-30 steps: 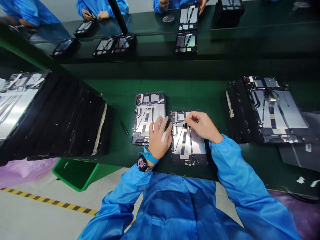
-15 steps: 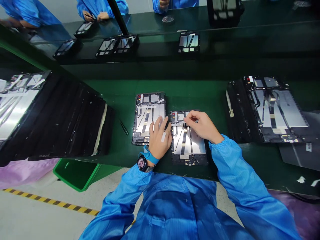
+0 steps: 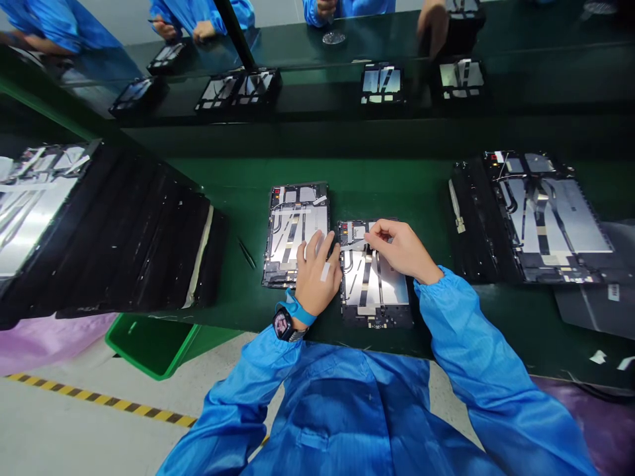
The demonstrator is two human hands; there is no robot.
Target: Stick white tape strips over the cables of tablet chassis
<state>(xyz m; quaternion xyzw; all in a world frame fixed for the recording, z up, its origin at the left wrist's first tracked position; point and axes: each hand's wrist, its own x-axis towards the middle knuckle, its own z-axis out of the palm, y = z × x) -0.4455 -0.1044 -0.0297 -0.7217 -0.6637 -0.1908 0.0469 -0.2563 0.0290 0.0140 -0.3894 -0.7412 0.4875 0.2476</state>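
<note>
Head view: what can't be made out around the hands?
Right hand: its fingertips hide what they touch on the right tablet housing.
Left hand: covers a lower corner of the left tablet housing.
Far-left black-framed panel: cut off by the view's left edge.

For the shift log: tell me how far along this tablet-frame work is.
Seemingly done: the first tablet frame has its metal sheets and strips in place, with the left hand resting on its corner. In hand: the right hand works at the top of the second tablet frame. Probably still to do: the larger frame at right, with nobody's hand on it; the tweezers lie idle.
</note>
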